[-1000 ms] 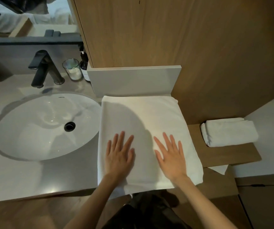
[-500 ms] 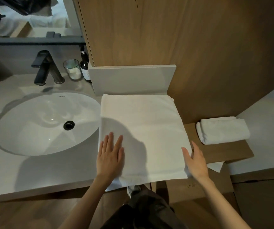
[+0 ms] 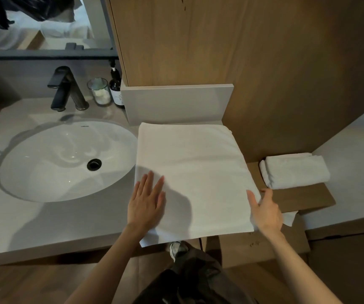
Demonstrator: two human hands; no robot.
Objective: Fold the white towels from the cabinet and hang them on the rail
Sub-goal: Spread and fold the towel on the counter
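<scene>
Beside the sink [image 3: 67, 161], my left hand [image 3: 147, 205] lies flat, fingers straight, pressing the white towel [image 3: 194, 167] spread on the tabletop [image 3: 45, 222]. My right hand [image 3: 266, 213] pinches its right edge, thumb on top. The near hem overhangs the front, so I judge a fold could drag the cloth off if the flat hand slips. A folded towel [image 3: 295, 171] waits at right.

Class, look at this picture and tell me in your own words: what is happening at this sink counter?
A person is folding a white towel spread on the counter beside the sink. The left hand lies flat on its near left part; the right hand is at its right edge, thumb on top. A folded towel lies on the wooden shelf to the right.
</scene>
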